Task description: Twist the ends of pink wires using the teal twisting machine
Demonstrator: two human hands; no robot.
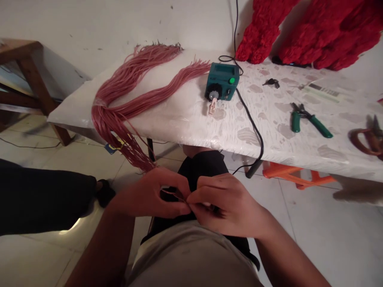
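Note:
Close to my lap, my left hand (158, 193) and my right hand (223, 205) meet, fingertips touching. Both pinch a thin pink cord (178, 194); a short length of it shows inside the loop of my left thumb and finger. Its ends are hidden by my hands. A large bundle of pink cords (103, 95) lies on the table, tied near its fold, and the loose part hangs over the edge toward my left hand. Beyond my hands stands a small teal motor box (223, 79) with a round chuck and a green button.
On the covered table (185, 123) lie green-handled pliers (311, 119), scissors (366, 139), a small dark clip-like item (271, 83) and red bundles (329, 36). A black cable (254, 127) runs off the edge. An orange stool (284, 171) stands below. Another person's leg (44, 199) is at left.

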